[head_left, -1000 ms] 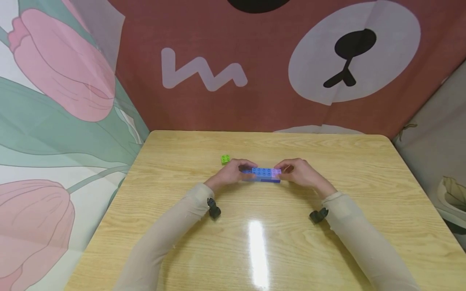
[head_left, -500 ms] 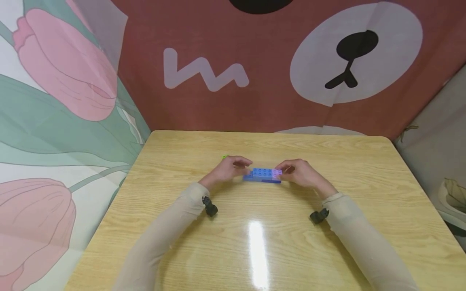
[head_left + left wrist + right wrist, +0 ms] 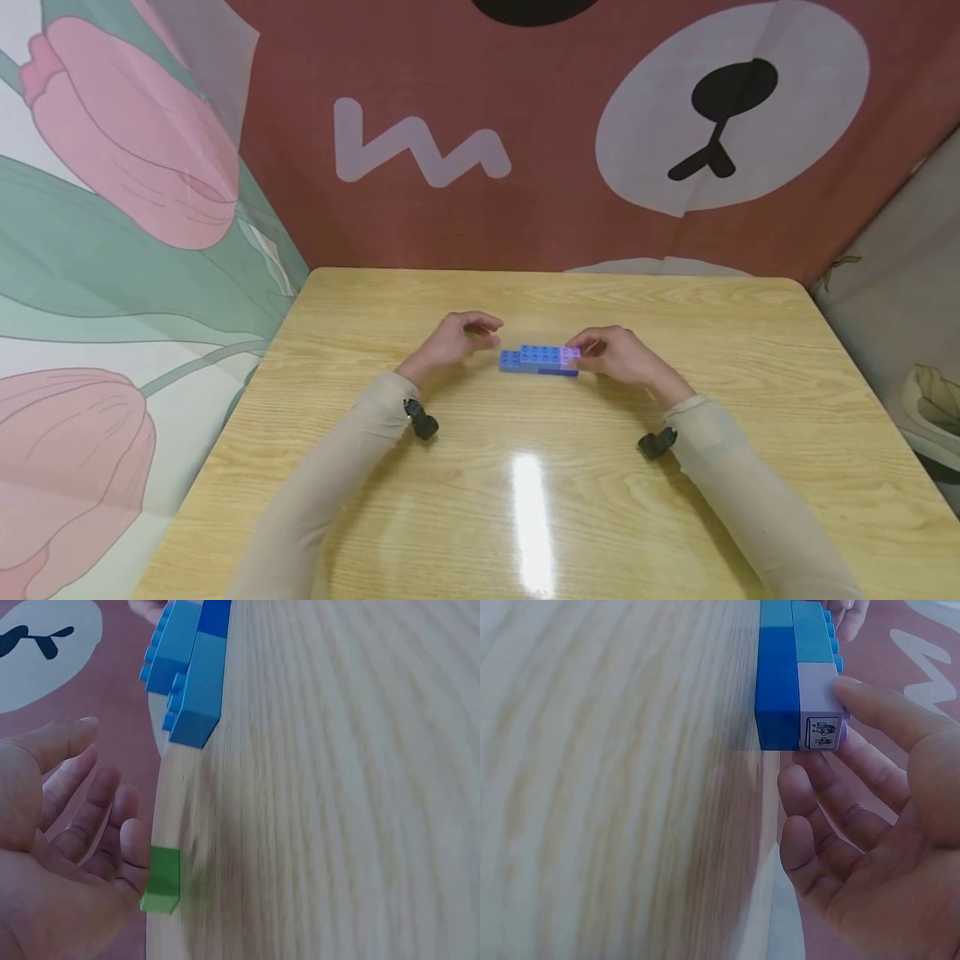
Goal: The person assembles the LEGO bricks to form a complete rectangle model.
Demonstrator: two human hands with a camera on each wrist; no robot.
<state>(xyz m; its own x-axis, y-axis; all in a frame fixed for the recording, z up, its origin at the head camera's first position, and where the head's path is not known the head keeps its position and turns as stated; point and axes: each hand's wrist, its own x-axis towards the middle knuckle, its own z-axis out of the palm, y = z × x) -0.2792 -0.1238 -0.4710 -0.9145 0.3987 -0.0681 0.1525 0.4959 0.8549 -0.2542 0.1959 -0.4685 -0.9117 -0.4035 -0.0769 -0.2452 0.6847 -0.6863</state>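
A two-layer stack of building bricks lies on the table. Its lower layer joins a blue brick (image 3: 200,694) and a dark blue brick (image 3: 778,686). On top sit a long lighter blue brick (image 3: 539,354) and a small purple brick (image 3: 819,690), which bears a printed picture on its end. My right hand (image 3: 624,357) pinches the purple brick between thumb and fingers at the right end. Left of the stack, my left hand (image 3: 452,341) holds nothing, its fingers loosely bent. Close by it is a green brick (image 3: 163,881), mostly hidden behind that hand in the head view.
The wooden table (image 3: 450,500) ends at a back edge against a red cloth (image 3: 540,217) with a printed bear face. A flowered cloth (image 3: 135,333) hangs along the left side. Small black cameras sit on both wrists.
My left hand has let go of the stack's left end and moved left, over toward the green brick. My right hand stays on the purple brick, and the stack has not moved.
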